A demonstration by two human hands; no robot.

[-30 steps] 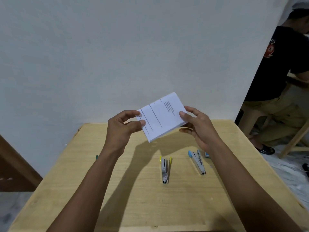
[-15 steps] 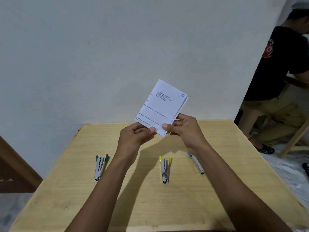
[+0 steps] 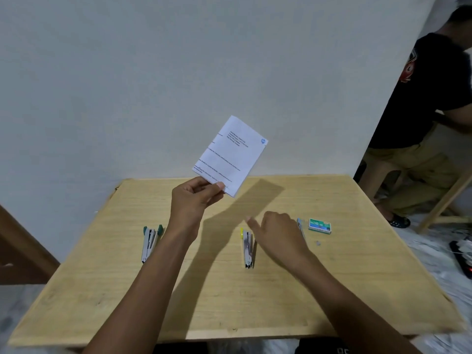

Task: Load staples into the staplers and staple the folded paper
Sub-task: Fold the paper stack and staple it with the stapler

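Left hand [image 3: 194, 200]: thumb and fingers pinch the lower corner of the folded paper [image 3: 229, 154], raised over the far edge of the table [image 3: 255, 302]

Right hand [image 3: 278, 233]: loosely bent, holding nothing, low over the yellow-tipped stapler [image 3: 247, 251]

Outward: blue-tipped stapler [image 3: 300, 224], half hidden behind that hand; staple box [image 3: 319, 225] just beside it; green-tipped stapler [image 3: 149, 242] well apart, left

Handling note: likely a stapler pickup; grasp mid-body, keep the paper layers squared
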